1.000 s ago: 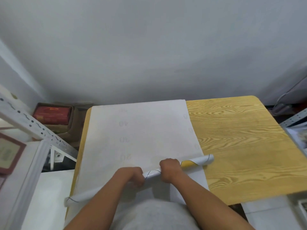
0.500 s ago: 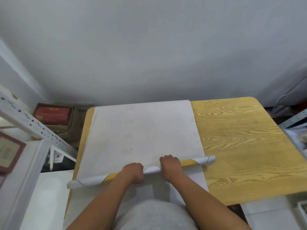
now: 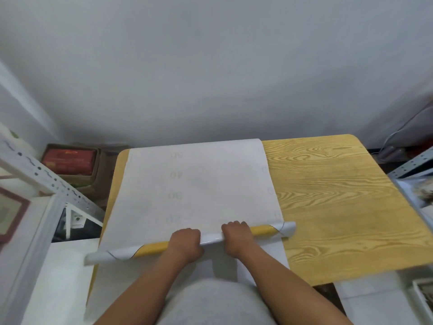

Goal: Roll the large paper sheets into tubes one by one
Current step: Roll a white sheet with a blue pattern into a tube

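Both hands grip one roll [image 3: 264,232], the started tube, which lies across the sheet [image 3: 196,184] on the table [image 3: 339,195]. The left hand [image 3: 185,242] has its fingers curled over the roll near its middle; the right hand [image 3: 236,235] clamps it just beside, with a short bare stretch of roll between them. The roll runs out past both hands, its left end reaching beyond the table's edge and its right end stopping just over the sheet's right border. The flat, unrolled part of the sheet stretches ahead of the hands to the far edge of the table; a smaller part lies behind them, toward the body.

What could go wrong: the roll sits at a slant, left end nearer the body than the right. Rolled on like that, the tube would likely cone or telescope, one end winding tighter than the other. With both hands close together at the middle, the long free ends have little guidance and may loosen or sag, above all the left end that hangs off the table. A hard squeeze could crease the thin paper.

Count: one roll, one sheet plainly seen under it (whether more lie beneath I cannot tell), one table, two hands. To the left of the hands, on the floor, one red box [image 3: 70,160].
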